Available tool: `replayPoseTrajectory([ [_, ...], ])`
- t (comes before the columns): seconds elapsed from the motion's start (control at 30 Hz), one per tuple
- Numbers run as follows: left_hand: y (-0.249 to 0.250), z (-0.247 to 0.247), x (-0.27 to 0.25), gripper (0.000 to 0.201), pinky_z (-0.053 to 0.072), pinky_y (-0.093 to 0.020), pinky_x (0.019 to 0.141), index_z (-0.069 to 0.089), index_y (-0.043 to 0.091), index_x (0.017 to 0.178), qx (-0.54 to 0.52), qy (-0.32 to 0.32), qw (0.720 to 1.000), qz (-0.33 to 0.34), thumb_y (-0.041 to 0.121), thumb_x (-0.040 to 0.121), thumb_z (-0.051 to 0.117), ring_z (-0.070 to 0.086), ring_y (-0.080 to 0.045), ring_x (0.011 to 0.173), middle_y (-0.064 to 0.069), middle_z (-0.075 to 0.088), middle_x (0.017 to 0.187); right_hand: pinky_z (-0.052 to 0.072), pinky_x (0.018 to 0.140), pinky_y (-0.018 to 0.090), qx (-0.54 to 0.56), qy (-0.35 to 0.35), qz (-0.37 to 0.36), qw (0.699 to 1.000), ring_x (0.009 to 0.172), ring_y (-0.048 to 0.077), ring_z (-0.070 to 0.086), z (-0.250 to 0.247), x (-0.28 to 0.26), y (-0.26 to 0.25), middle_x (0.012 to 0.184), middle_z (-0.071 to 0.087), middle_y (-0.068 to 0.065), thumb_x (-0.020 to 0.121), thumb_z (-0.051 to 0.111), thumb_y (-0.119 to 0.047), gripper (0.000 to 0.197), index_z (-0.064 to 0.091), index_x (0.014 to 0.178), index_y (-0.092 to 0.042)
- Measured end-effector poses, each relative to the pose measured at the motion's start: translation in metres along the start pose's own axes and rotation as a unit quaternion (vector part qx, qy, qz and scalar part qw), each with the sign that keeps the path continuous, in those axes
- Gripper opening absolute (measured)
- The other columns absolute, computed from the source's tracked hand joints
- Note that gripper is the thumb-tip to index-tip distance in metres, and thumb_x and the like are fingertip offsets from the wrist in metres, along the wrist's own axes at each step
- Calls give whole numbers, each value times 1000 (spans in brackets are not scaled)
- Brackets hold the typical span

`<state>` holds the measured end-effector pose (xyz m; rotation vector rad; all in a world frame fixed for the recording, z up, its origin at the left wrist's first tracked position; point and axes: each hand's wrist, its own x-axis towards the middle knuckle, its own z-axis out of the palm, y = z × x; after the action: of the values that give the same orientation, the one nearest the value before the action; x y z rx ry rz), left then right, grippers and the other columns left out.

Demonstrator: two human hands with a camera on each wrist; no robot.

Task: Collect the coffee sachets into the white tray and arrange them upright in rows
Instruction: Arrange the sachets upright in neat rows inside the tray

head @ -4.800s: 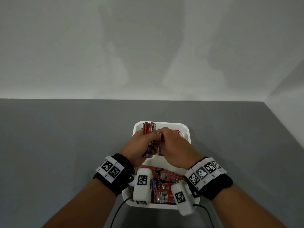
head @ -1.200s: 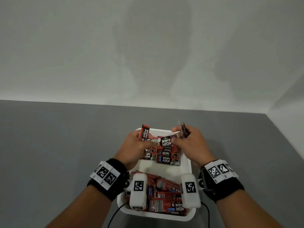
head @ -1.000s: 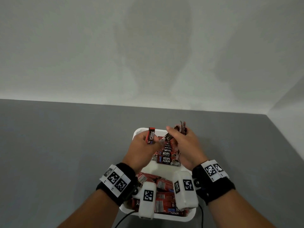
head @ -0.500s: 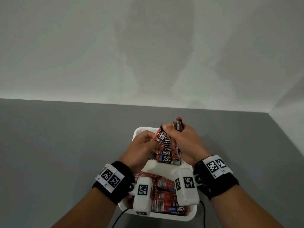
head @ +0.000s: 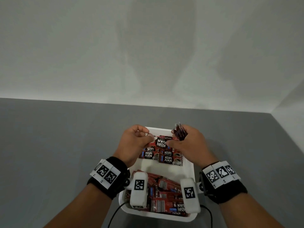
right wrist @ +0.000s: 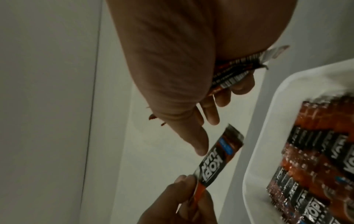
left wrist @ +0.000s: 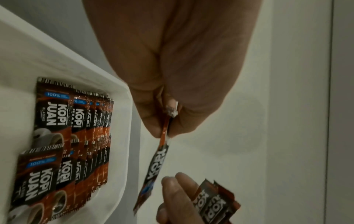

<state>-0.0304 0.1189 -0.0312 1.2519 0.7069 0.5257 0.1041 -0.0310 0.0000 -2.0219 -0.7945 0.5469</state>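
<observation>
1. The left hand [head: 133,142] is above the far left part of the white tray [head: 189,168], its fingers [left wrist: 151,121] pinched together on one end of a single coffee sachet [head: 162,142].
2. That sachet is held in the air between both hands, label up, above the upright rows of sachets [head: 162,156] standing in the tray's far half.
3. A loose pile of sachets [head: 164,193] lies flat in the tray's near half.
4. The right hand [head: 191,145] has its fingers curled round a small bunch of sachets [head: 179,131]; its thumb reaches to the single sachet's free end.
5. The tray sits on the grey desk [head: 57,145].
</observation>
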Motion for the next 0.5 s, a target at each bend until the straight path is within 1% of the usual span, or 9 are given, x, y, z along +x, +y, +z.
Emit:
replayPoseTrajectory([
  [0.07,2,3,-1,21,60,-33,68,59,3,86,14,4,1000,15,-12,82,74,67,-28,72,-23,64,82,55,62,25,-22,4,-18,1000,70,3,67,0,0,-4,79,70,-9,76,87,-29,23,65,83,-29],
  [0.13,1,7,-5,22,57,-30,59,56,2,82,0,15,999,32,-12,82,74,67,-24,65,-18,64,76,59,68,33,15,32,-4,999,75,11,69,6,-1,-4,82,72,-5,77,86,-33,23,67,86,-24],
  [0.17,0,9,-8,23,56,-29,59,55,2,80,-7,18,999,42,-11,83,74,68,-22,63,-17,65,73,61,72,38,94,46,25,994,77,15,72,10,0,-3,85,74,-1,78,85,-32,24,68,89,-20],
  [0.23,-4,16,-16,24,59,-34,69,55,2,77,5,8,998,63,-10,81,76,70,-24,70,-19,69,75,63,75,47,289,25,91,953,82,27,75,18,-1,-6,93,76,12,81,84,-23,26,67,93,-6],
  [0.27,-7,20,-19,24,60,-37,75,56,2,76,18,-6,997,72,-10,80,77,70,-25,74,-18,71,78,63,72,47,349,4,107,931,82,30,75,20,-2,-9,92,75,17,84,82,-19,23,67,91,-3],
  [0.3,-9,24,-22,24,60,-38,77,56,1,76,32,-22,996,78,-12,80,76,71,-24,77,-15,73,79,62,66,42,363,-6,112,925,78,30,74,22,-1,-12,86,73,17,86,79,-16,17,67,85,-5],
  [0.37,-12,31,-27,25,58,-37,75,56,-1,74,53,-57,993,84,-17,79,74,71,-21,79,-9,75,83,56,56,33,372,4,118,920,68,25,70,25,2,-16,73,68,11,90,74,-9,20,63,73,-12],
  [0.4,-12,34,-28,26,57,-39,74,56,-1,74,60,-72,992,85,-19,77,73,71,-20,79,-7,76,86,54,57,33,382,15,124,916,66,25,68,26,3,-18,71,64,9,91,69,-5,22,61,73,-13],
  [0.5,-10,37,-27,26,56,-39,73,59,1,81,91,-96,988,74,-16,74,78,68,-19,77,-9,74,86,55,71,43,402,26,161,901,77,29,64,31,8,-17,84,60,15,95,60,-2,7,59,96,-9],
])
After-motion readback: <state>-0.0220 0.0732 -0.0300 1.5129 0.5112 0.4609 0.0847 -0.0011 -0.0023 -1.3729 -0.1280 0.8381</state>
